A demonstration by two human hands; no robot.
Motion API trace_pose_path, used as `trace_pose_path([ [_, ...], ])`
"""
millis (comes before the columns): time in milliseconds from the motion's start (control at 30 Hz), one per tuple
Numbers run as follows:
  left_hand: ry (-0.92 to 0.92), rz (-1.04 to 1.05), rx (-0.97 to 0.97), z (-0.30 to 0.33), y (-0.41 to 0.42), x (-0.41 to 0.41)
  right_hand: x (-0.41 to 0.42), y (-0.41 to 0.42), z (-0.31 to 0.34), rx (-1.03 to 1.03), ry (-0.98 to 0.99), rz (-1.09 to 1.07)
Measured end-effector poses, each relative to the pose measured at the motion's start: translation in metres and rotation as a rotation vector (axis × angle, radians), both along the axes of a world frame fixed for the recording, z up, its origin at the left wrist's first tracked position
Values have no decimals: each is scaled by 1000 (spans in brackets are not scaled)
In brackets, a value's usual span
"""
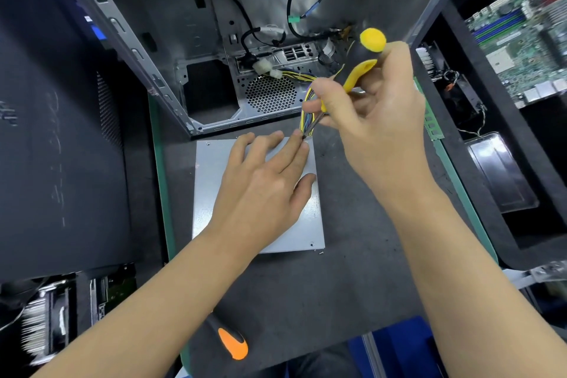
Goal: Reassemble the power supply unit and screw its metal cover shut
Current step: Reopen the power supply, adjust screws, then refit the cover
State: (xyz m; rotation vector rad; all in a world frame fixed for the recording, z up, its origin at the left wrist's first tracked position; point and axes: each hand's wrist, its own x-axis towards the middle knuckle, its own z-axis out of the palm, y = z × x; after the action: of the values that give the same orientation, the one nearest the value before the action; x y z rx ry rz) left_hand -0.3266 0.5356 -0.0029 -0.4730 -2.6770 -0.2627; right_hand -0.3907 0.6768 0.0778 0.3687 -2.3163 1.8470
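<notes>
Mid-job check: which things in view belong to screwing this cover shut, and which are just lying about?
In the job: metal cover; yellow screwdriver; left hand; right hand; wire bundle; loose screw.

Lying about: orange screwdriver; motherboard; computer case; heatsink.

1. Nothing readable is showing up anywhere, honestly.
2. The dark panel (61,147) on the left is carrying faint chalky scrawls, too smeared to make out.
3. The motherboard (521,40) at far right is showing markings too tiny to read.
</notes>
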Motion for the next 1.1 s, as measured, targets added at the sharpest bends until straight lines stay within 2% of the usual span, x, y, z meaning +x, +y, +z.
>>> trace_pose_path([
  [167, 1, -5, 22, 0, 0, 0, 1, 0, 7, 143, 55, 25],
  [367, -16, -6, 36, 0, -1, -1, 4, -2, 5, 160, 54, 70],
  [533, -10, -9, 51, 0, 0, -1, 7, 4, 11, 269, 97, 91],
  [800, -18, -23, 75, 0, -1, -2, -6, 5, 59, 788, 186, 124],
  [933, -38, -32, 64, 1, -1, -2, -20, -7, 76, 1219, 156, 65],
  [1000, -38, -36, 60, 1, -1, -2, -21, -13, 85, 1310, 78, 62],
  [1100, -23, -29, 51, 2, -2, -3, -24, -16, 98, 1366, 12, 277],
])
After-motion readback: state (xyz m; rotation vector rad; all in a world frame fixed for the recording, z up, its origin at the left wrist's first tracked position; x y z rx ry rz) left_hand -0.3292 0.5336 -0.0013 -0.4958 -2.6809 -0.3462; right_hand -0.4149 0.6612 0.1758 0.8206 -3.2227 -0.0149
